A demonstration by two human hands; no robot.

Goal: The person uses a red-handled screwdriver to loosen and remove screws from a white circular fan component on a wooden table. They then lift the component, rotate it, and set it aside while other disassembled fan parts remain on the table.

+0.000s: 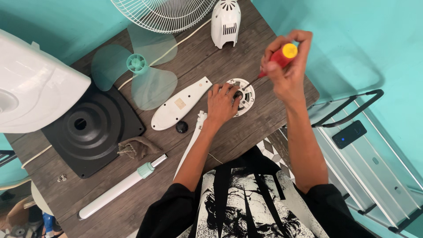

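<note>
We are working at a fan already largely taken apart: the black base (90, 128), grille (165, 13), blades (136, 70) and pole (119, 187) are lying loose around the table (246, 132). Our left hand (222, 103) is pressing flat on the round motor part (244, 94) mid-table, while our right hand (286, 66) is gripping the screwdriver (275, 59) tightly, tip at a screw we judge still unfinished.

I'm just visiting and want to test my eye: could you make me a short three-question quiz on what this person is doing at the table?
1. True or false: the right hand holds a red-handled screwdriver.
2. What does the left hand rest on? A) the fan blade B) the round white motor part C) the black base plate
3. Fill in: the white fan grille lies at the table's ____ edge.

Key: 1 true; 2 B; 3 far.
</note>
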